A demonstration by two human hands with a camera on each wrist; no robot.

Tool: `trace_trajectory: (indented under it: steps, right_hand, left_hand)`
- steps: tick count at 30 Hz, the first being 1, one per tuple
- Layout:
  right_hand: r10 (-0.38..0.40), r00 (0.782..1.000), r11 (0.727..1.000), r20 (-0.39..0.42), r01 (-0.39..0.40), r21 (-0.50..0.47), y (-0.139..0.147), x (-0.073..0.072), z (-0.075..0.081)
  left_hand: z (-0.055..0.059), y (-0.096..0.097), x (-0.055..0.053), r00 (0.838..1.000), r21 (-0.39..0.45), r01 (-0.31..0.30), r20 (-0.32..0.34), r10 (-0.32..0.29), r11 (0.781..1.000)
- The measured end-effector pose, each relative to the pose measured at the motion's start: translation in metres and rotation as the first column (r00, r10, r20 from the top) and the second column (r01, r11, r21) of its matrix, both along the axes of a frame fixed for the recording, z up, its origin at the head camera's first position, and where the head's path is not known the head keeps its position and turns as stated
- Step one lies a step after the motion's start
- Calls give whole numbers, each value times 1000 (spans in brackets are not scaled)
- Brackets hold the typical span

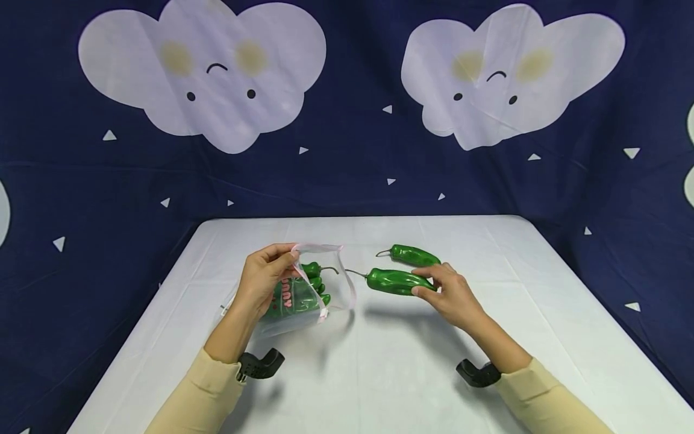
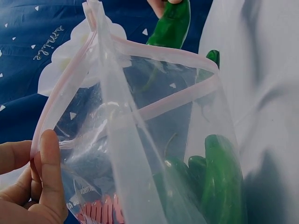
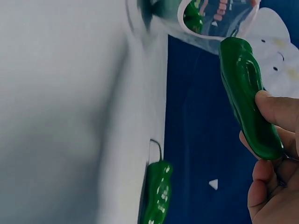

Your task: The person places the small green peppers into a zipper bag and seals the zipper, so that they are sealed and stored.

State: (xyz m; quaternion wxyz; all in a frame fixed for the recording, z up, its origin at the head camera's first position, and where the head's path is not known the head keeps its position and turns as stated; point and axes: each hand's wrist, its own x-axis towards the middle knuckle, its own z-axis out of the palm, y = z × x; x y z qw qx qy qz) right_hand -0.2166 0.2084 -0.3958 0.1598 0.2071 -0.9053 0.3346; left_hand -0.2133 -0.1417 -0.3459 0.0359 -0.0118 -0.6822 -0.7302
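Note:
My left hand [image 1: 262, 274] pinches the pink-edged rim of a clear zip bag [image 1: 287, 328], whose mouth gapes to the right. Inside the bag lie several green peppers [image 2: 222, 182], partly blurred by the plastic. With thumb and fingers, my right hand [image 1: 451, 296] grips the blunt end of a long green pepper [image 1: 396, 281] above the table. Its thin stem points left, right by the bag's mouth. Another green pepper [image 1: 414, 255] lies on the table just behind the held one; the right wrist view shows its curved stem too.
A white cloth covers the table [image 1: 390, 374]. Behind it hangs a dark blue curtain [image 1: 347, 187] with cloud shapes. A black wrist camera [image 1: 261, 364] sits on the left wrist and another black camera [image 1: 478, 374] on the right.

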Motion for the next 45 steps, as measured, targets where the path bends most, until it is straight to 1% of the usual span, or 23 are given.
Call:
trace_trajectory:
  steps: [7, 18, 21, 27, 31, 41, 45]
  right_hand:
    - [54, 998, 997, -16, -53, 50, -21, -1, 7]
    - [137, 990, 985, -44, -132, 107, -51, -6, 16]
    - [153, 987, 982, -45, -146, 120, -58, -7, 19]
    - [180, 983, 973, -24, -175, 150, -71, -8, 22]
    - [202, 979, 966, -35, -193, 175, -81, -10, 25]
    - [250, 965, 946, -83, -225, 233, -98, -17, 28]
    - [261, 962, 940, -77, -236, 247, -105, -18, 29]
  left_hand:
    - [1, 0, 0, 1000, 7, -2, -2, 2, 1000]
    - [1, -1, -1, 1000, 15, 1, -11, 0, 1000]
    - [1, -1, -1, 1000, 13, -2, -11, 2, 1000]
    - [1, -1, -1, 1000, 9, -3, -9, 3, 1000]
    - [2, -1, -1, 1000, 5, -5, -8, 5, 1000]
    - [3, -3, -1, 1000, 33, -1, -27, 2, 999]
    - [4, -4, -1, 999, 39, 2, -32, -1, 999]
